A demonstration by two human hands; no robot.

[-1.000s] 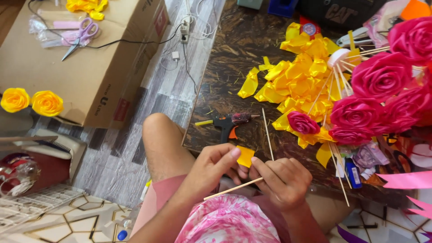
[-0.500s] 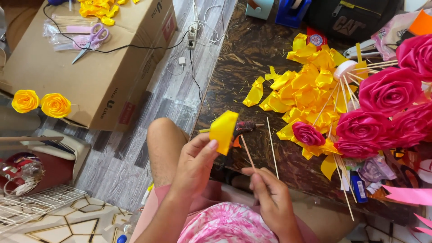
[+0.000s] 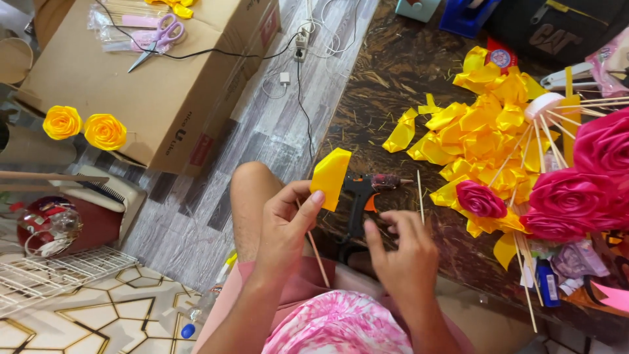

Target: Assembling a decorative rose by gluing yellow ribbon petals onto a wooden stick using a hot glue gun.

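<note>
Two hands work low in the frame, above the person's bare knee. The left hand (image 3: 283,226) pinches a folded yellow ribbon petal (image 3: 331,177) between thumb and fingertips, holding it upright, and a thin wooden skewer (image 3: 316,254) runs down from that same grip toward the lap. The right hand (image 3: 401,252) is held with its fingers loosely curled and apart, gripping nothing that can be seen; it sits just beside a black and orange hot glue gun (image 3: 365,196), which lies on the dark marbled surface (image 3: 380,78) with its nozzle pointing right. Whether the fingertips touch the gun's handle is hard to tell from this angle.

To the right of the gun lies a heap of loose yellow ribbon petals (image 3: 485,131), and a small magenta ribbon rose (image 3: 480,198) rests on its lower edge. Larger pink ribbon roses (image 3: 583,190) crowd the right edge, with bare wooden sticks (image 3: 557,124) fanning out between them.

At upper left stands a brown cardboard box (image 3: 131,85) with purple-handled scissors (image 3: 157,39) on top. Two finished yellow ribbon roses (image 3: 84,126) sit just beside the box's left corner. A white wire rack (image 3: 52,275) lies on the patterned floor at lower left.
</note>
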